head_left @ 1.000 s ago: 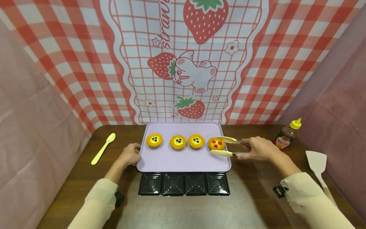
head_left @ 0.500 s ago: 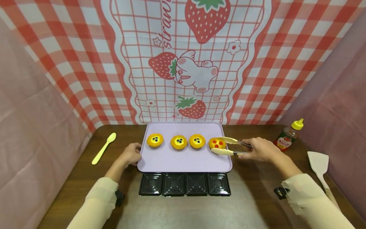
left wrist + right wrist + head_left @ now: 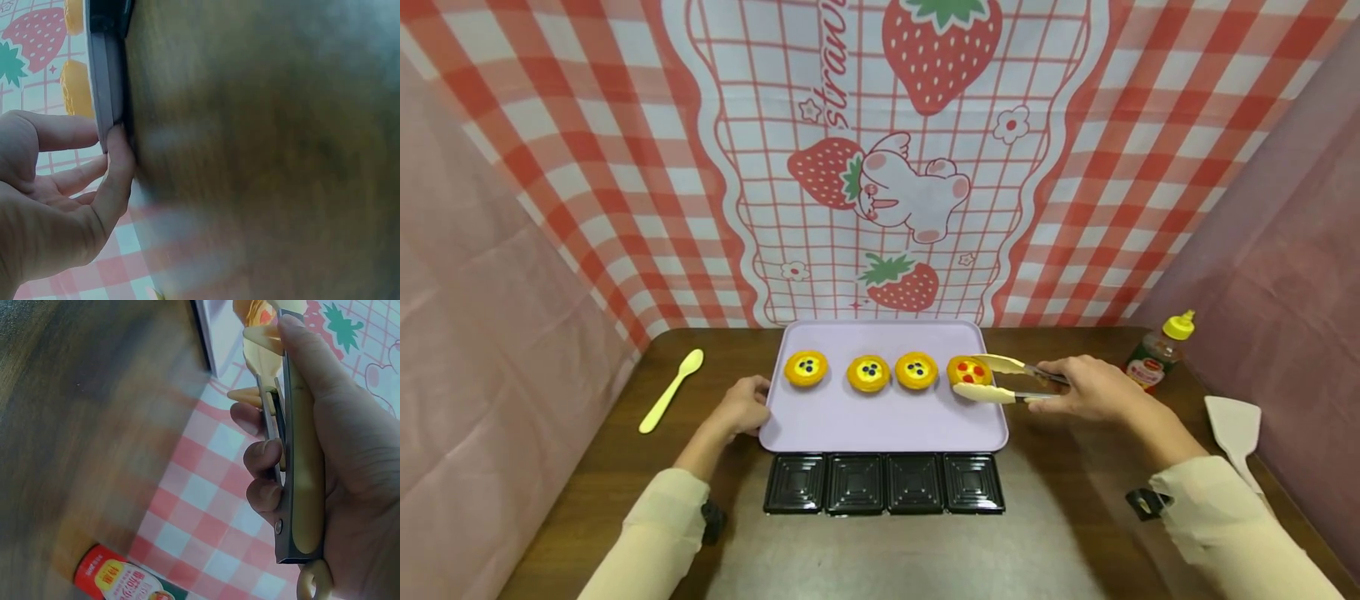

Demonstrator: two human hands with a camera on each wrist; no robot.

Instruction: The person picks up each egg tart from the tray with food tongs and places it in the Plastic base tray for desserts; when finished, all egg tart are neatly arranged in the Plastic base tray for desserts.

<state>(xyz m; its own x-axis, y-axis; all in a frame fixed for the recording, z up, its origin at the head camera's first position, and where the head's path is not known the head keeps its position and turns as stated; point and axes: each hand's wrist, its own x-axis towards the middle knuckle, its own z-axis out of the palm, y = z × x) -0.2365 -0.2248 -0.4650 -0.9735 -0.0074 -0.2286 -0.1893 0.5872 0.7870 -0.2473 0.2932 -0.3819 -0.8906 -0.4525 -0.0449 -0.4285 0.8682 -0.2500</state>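
Note:
My left hand pinches the left edge of a lilac tray between thumb and fingers, as the left wrist view shows. The right hand grips a pair of tongs with cream scalloped tips; in the right wrist view its fingers wrap the tongs' handle. The tips lie on either side of an egg tart with red pieces on top, at the tray's right end. To its left sit a blueberry-topped tart, a second and a third.
A black tray with several square compartments lies in front of the lilac tray. A pale yellow spoon is on the left. At the right stand a sauce bottle with a yellow cap and a white spatula. A checkered cloth hangs behind.
The right hand has shifted slightly right and up with the tongs. The red-topped tart is marginally higher in view. My left hand stays at the tray's edge.

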